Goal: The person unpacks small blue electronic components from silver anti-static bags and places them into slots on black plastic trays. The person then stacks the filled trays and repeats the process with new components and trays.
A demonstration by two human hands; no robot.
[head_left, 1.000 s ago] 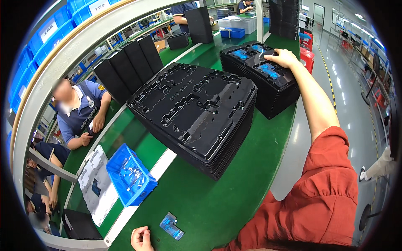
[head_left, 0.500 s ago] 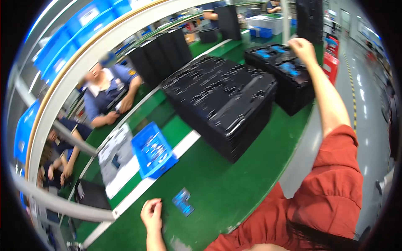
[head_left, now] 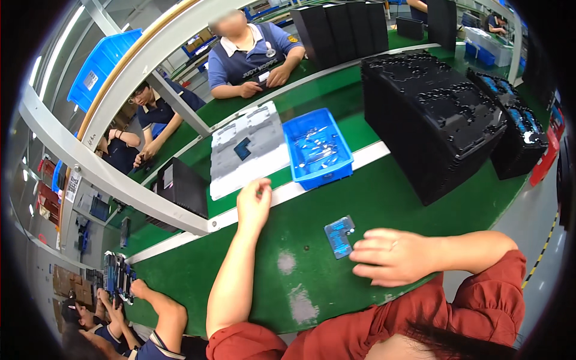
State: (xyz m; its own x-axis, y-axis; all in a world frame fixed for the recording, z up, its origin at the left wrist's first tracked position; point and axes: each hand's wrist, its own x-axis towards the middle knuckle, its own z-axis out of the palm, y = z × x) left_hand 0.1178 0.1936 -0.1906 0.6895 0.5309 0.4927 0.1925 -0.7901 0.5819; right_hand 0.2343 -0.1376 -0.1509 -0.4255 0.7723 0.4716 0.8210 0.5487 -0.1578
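Observation:
My left hand (head_left: 254, 204) hovers by the near edge of a grey-white foam sheet (head_left: 225, 174); its fingers are curled together, and anything inside them is hidden. A small dark-blue L-shaped circuit board (head_left: 242, 148) lies on that sheet. Over the green table my right hand (head_left: 393, 257) is open, fingers stretched out, its fingertips at the right edge of a blue L-shaped circuit board (head_left: 337, 237). Whether they touch the board I cannot tell. Beyond it, a blue bin (head_left: 324, 178) holds several small clear, shiny pieces.
A tall stack of black trays (head_left: 408, 144) stands right of the bin. Beside it, a lower black stack (head_left: 519, 159) carries blue boards on top. A grey metal frame bar (head_left: 144, 201) crosses the left side. Opposite sits a co-worker (head_left: 258, 57), hands on a dark object.
My right hand has come down from the lower black stack to beside the blue board. My left hand has moved toward the foam sheet. The view has swung left.

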